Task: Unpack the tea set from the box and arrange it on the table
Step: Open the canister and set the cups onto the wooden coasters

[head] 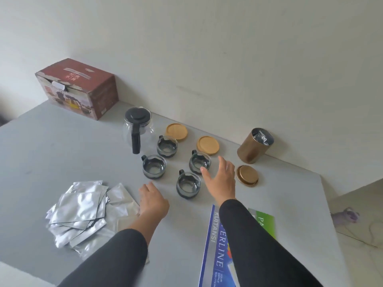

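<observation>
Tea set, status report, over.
Left hand and right hand open, holding nothing. Teapot and four cups out on table. Box aside.

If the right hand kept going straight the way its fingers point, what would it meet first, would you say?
Probably the nearer wooden coaster, just beyond the right hand; the hand's height above the table is unclear.

maroon box [83, 88], grey table [62, 146], silver sachets [80, 210]
</observation>
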`<action>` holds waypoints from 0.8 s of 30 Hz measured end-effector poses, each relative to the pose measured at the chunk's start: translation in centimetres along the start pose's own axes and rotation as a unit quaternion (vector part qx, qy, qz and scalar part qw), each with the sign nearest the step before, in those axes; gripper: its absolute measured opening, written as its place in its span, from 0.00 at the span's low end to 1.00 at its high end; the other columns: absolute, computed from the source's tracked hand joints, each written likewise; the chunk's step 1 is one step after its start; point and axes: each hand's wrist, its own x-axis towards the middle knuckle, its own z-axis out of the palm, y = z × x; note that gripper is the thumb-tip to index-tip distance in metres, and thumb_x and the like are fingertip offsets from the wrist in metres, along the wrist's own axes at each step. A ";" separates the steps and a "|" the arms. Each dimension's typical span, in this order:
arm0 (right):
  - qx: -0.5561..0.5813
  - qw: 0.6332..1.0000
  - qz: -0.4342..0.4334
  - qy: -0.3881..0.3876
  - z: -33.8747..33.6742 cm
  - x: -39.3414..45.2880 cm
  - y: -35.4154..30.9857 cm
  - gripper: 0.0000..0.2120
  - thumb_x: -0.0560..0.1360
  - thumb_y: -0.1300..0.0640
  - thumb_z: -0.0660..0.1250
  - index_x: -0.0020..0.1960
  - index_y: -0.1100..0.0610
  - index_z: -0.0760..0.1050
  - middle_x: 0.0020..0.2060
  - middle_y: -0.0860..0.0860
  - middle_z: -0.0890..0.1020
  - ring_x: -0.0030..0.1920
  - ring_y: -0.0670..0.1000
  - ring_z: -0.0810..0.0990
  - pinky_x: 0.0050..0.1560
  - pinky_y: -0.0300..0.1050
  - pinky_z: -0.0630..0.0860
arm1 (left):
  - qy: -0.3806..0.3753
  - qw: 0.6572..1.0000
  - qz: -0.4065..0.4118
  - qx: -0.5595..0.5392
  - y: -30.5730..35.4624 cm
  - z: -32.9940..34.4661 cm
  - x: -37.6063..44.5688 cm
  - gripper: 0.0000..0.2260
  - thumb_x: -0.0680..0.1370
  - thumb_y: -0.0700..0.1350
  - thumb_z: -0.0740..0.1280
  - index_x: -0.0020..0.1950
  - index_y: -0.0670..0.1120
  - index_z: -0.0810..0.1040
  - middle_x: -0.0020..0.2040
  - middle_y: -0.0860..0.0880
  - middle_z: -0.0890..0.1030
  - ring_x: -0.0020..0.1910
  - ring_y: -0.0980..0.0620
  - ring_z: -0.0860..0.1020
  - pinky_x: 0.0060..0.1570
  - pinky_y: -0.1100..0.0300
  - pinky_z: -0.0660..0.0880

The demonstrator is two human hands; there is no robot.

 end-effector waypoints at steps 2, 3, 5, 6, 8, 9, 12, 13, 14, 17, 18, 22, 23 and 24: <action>0.028 0.999 -0.012 -0.014 0.1 1.0 1.1 0.36 0.73 0.41 0.67 0.74 0.55 0.58 0.68 0.55 0.65 0.70 0.54 0.63 0.68 0.50 0.67 | -0.006 0.999 -0.012 0.042 0.1 1.3 0.5 0.41 0.74 0.50 0.71 0.76 0.38 0.50 0.75 0.42 0.53 0.76 0.43 0.53 0.73 0.50 0.60; 0.045 0.999 -0.017 -0.025 0.3 1.5 1.6 0.37 0.72 0.41 0.68 0.74 0.55 0.57 0.69 0.55 0.65 0.71 0.53 0.63 0.68 0.49 0.66 | -0.005 0.998 -0.014 0.068 0.1 1.8 0.6 0.43 0.72 0.51 0.72 0.76 0.38 0.50 0.75 0.41 0.51 0.77 0.43 0.49 0.74 0.49 0.58; 0.073 0.996 -0.028 -0.049 0.6 2.5 2.5 0.40 0.70 0.41 0.70 0.74 0.54 0.57 0.69 0.54 0.65 0.71 0.52 0.63 0.70 0.48 0.64 | 0.005 0.994 -0.016 0.111 0.3 2.6 0.6 0.44 0.71 0.52 0.74 0.75 0.38 0.52 0.75 0.40 0.50 0.77 0.42 0.48 0.73 0.48 0.58; 0.079 0.994 -0.034 -0.061 0.9 3.2 2.8 0.42 0.69 0.41 0.71 0.74 0.54 0.56 0.69 0.54 0.65 0.71 0.52 0.63 0.70 0.47 0.64 | 0.008 0.992 -0.016 0.123 0.3 2.7 0.7 0.43 0.71 0.52 0.74 0.75 0.38 0.52 0.75 0.39 0.50 0.76 0.42 0.49 0.73 0.48 0.59; 0.076 0.992 -0.048 -0.087 1.4 4.5 3.0 0.44 0.68 0.40 0.72 0.75 0.54 0.54 0.70 0.54 0.64 0.71 0.53 0.63 0.69 0.47 0.64 | 0.002 0.991 -0.018 0.133 0.4 2.6 1.0 0.44 0.70 0.52 0.75 0.75 0.39 0.52 0.75 0.39 0.50 0.76 0.41 0.52 0.72 0.48 0.61; 0.073 0.991 -0.055 -0.098 1.8 5.1 3.0 0.45 0.68 0.40 0.72 0.75 0.54 0.53 0.70 0.54 0.64 0.71 0.53 0.63 0.69 0.47 0.64 | -0.004 0.991 -0.019 0.134 0.4 2.5 1.1 0.45 0.70 0.51 0.75 0.76 0.39 0.51 0.75 0.39 0.49 0.76 0.41 0.53 0.72 0.48 0.61; 0.080 0.986 -0.089 -0.120 3.1 6.7 2.7 0.45 0.68 0.40 0.72 0.75 0.54 0.53 0.70 0.54 0.64 0.71 0.54 0.63 0.69 0.48 0.65 | -0.010 0.990 -0.014 0.143 0.3 2.5 1.5 0.48 0.70 0.51 0.75 0.77 0.39 0.47 0.76 0.40 0.46 0.77 0.41 0.46 0.74 0.47 0.57; 0.082 0.984 -0.098 -0.126 3.6 7.0 2.8 0.45 0.67 0.40 0.72 0.75 0.54 0.54 0.70 0.54 0.64 0.71 0.54 0.63 0.69 0.48 0.65 | -0.008 0.989 -0.012 0.146 0.2 2.6 1.5 0.49 0.70 0.51 0.75 0.77 0.39 0.46 0.76 0.40 0.46 0.78 0.42 0.44 0.74 0.47 0.57; 0.082 0.982 -0.105 -0.131 4.1 7.4 2.9 0.45 0.67 0.40 0.72 0.75 0.54 0.54 0.71 0.54 0.64 0.71 0.54 0.63 0.70 0.48 0.65 | -0.006 0.989 -0.013 0.146 0.1 2.7 1.6 0.49 0.69 0.51 0.76 0.77 0.39 0.46 0.76 0.40 0.46 0.77 0.42 0.45 0.73 0.47 0.58; 0.094 0.981 -0.102 -0.137 5.0 8.0 3.5 0.46 0.67 0.40 0.73 0.75 0.54 0.53 0.72 0.54 0.63 0.72 0.53 0.62 0.71 0.49 0.64 | 0.004 0.990 -0.012 0.141 0.0 2.8 1.8 0.47 0.69 0.50 0.76 0.76 0.39 0.50 0.76 0.39 0.48 0.76 0.41 0.50 0.72 0.47 0.61; 0.103 0.980 -0.100 -0.137 5.2 8.1 3.6 0.47 0.67 0.40 0.73 0.76 0.54 0.53 0.72 0.54 0.63 0.72 0.53 0.62 0.71 0.48 0.63 | 0.006 0.989 -0.009 0.145 0.0 2.8 1.8 0.47 0.69 0.50 0.76 0.76 0.39 0.50 0.76 0.39 0.48 0.77 0.41 0.49 0.72 0.48 0.61; 0.112 0.976 -0.115 -0.146 5.9 8.2 3.9 0.45 0.66 0.43 0.75 0.75 0.53 0.56 0.70 0.54 0.65 0.70 0.52 0.65 0.68 0.44 0.64 | 0.006 0.988 -0.008 0.156 -0.1 2.9 1.9 0.48 0.68 0.51 0.76 0.77 0.39 0.49 0.75 0.39 0.49 0.77 0.42 0.50 0.71 0.50 0.62; 0.109 0.976 -0.122 -0.143 6.0 8.1 3.9 0.44 0.66 0.45 0.76 0.74 0.53 0.57 0.69 0.54 0.66 0.69 0.52 0.66 0.67 0.42 0.64 | 0.006 0.988 -0.009 0.156 -0.1 2.9 1.9 0.48 0.68 0.51 0.76 0.77 0.39 0.49 0.75 0.40 0.50 0.76 0.42 0.50 0.71 0.50 0.63; 0.109 0.977 -0.123 -0.136 5.9 8.0 4.0 0.43 0.66 0.46 0.76 0.74 0.52 0.58 0.69 0.54 0.67 0.68 0.52 0.68 0.66 0.41 0.65 | 0.007 0.988 -0.008 0.156 -0.1 2.9 1.8 0.48 0.68 0.50 0.76 0.77 0.39 0.49 0.75 0.40 0.49 0.77 0.43 0.49 0.71 0.50 0.62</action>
